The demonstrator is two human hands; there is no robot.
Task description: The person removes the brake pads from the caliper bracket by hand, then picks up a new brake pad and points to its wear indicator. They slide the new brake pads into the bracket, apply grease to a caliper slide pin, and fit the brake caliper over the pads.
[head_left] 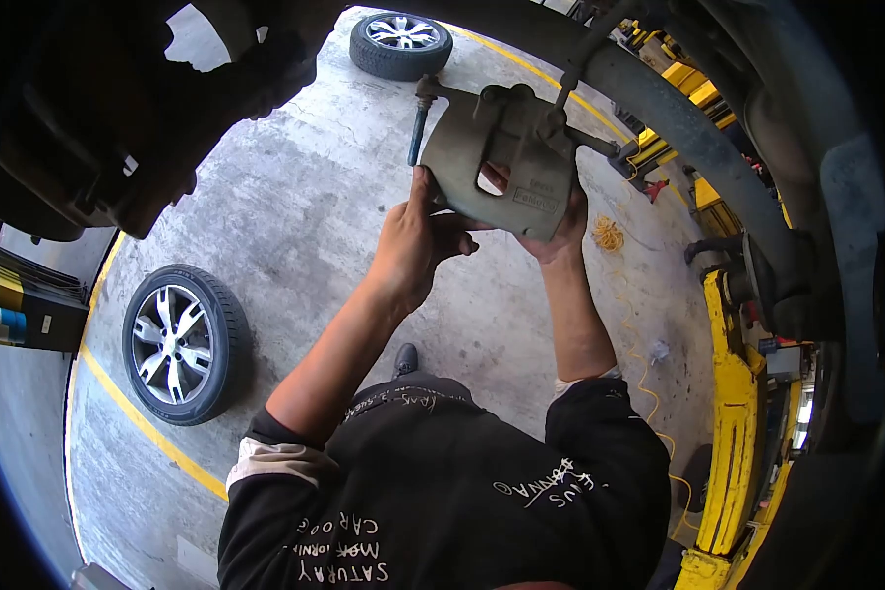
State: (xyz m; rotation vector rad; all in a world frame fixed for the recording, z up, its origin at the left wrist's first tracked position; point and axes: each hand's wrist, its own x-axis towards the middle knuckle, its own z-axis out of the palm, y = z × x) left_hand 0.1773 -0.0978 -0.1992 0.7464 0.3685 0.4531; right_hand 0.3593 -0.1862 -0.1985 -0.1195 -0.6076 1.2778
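A grey brake caliper is raised in front of me, with cast lettering on its face and an opening in its middle. My right hand grips its lower right side, and a fingertip shows through the opening. At the lower left edge, my left hand is closed on the caliper. Its thumb points up beside the tip of a guide pin, and its other fingers are bent partly under the caliper. The guide pin hangs from the caliper's upper left ear. A hose runs up from the caliper.
Two wheels lie on the concrete floor: one wheel at left, another wheel at the top. A yellow lift post stands at right near a coiled yellow hose. Dark vehicle parts arch overhead.
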